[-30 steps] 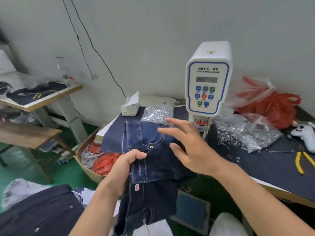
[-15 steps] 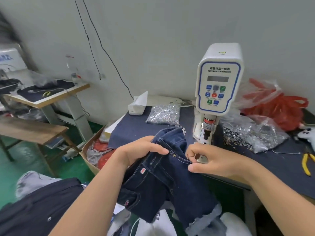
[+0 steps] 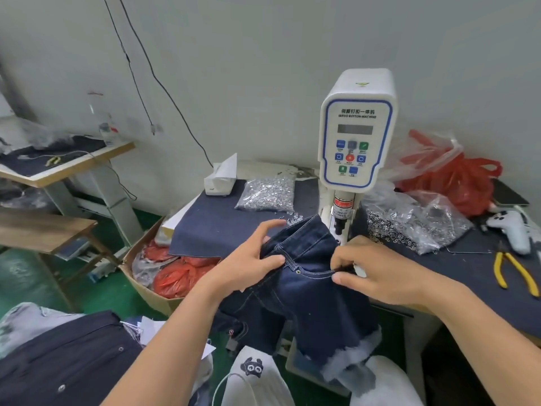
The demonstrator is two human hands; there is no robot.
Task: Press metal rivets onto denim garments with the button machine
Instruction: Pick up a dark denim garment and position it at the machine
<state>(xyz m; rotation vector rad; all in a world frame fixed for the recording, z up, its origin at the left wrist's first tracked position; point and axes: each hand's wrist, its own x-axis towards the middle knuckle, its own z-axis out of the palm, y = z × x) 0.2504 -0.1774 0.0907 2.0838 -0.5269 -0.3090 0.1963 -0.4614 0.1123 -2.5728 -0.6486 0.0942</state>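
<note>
Here, a work table [image 3: 222, 230] covered in dark blue denim cloth stands against a pale grey wall [image 3: 263, 54], with a green floor [image 3: 35, 276] below. At twelve o'clock of the hands stands the white button machine [image 3: 357, 133], its blue-edged control panel facing the camera and its press head just above the cloth. At eleven o'clock of the hands lies a clear bag of silver rivets [image 3: 268, 193], with a small white box [image 3: 220, 180] just beyond it. At two o'clock lies a second clear bag of metal rings [image 3: 415, 221], and behind that a red plastic bag [image 3: 462, 180]. Yellow-handled pliers [image 3: 510, 269] lie at three o'clock. A cardboard box [image 3: 149, 291] with red bags sits on the floor at nine o'clock, and a second wooden table [image 3: 67, 168] stands far off at ten o'clock.

The dark denim shorts [image 3: 307, 288] hang over the table's front edge, the waistband lying just beneath the press head. The left hand [image 3: 248, 259] grips the waistband, thumb and curled fingers closed on the cloth, the forefinger stretched along its top. The right hand [image 3: 377, 269] pinches the pocket edge between thumb and curled fingers. A metal rivet [image 3: 298, 271] sits on the pocket corner between the two hands.
</note>
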